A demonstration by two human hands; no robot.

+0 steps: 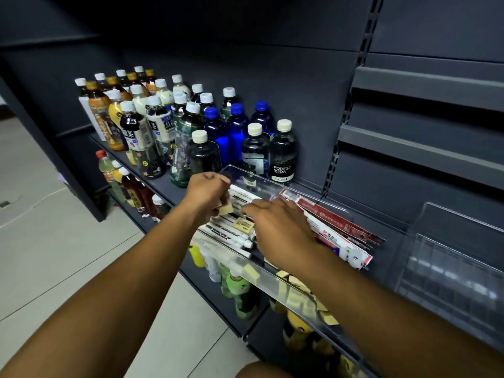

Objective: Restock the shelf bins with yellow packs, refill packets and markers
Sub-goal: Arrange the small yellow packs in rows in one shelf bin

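Note:
A clear plastic bin (275, 285) sits on the dark shelf. Inside lie white markers (226, 233) on the left, red-and-white refill packets (335, 233) on the right, and small yellow packs (300, 293) along the front. My left hand (206, 192) is curled over the bin's far left part and holds small yellow packs (225, 208) in its fingers. My right hand (283, 230) reaches over the markers with fingers stretched down toward another yellow pack (245, 223); whether it grips anything is hidden.
Many drink bottles (163, 126) stand on the shelf left of and behind the bin. More bottles (240, 293) fill the shelf below. A second clear bin (450, 266) sits at the right. Grey shelf ledges (425, 91) rise at the upper right.

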